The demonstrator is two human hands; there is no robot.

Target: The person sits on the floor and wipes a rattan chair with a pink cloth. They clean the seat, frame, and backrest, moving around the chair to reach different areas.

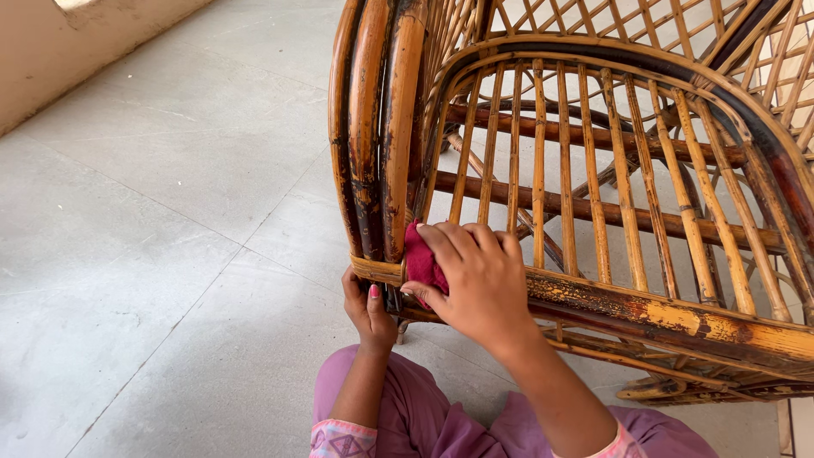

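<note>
Head view looks down on a worn cane chair (593, 170) standing on a pale grey stone floor (170, 212); the right hand (479, 284) has its fingers (458, 242) clenched over a crumpled magenta cloth (421, 263), pressing it into the front corner of the seat, where the bundled canes of the armrest (373, 127) meet the front rail (678, 318); the left hand (369, 309) reaches up from below and grips the frame at that same corner, thumb outward, fingers wrapped behind and mostly hidden; it holds the frame, nothing else. The cloth sits between the right palm and the cane, touching both the armrest base and the nearest seat slats (543, 161). To wipe this joint well, it seems wise to keep the left hand bracing the frame so the chair does not shift, fold the cloth to a narrow edge and work it into the gaps between canes, following their length rather than across; the flaking, darkened varnish on the rail suggests a light pressure, since loose bits may snag the fabric. The floor shows faint tile joints and a dull, dusty finish; a cream wall (76, 59) runs along the upper left; the person's pink trousers (407, 416) with patterned cuffs show at the bottom.
</note>
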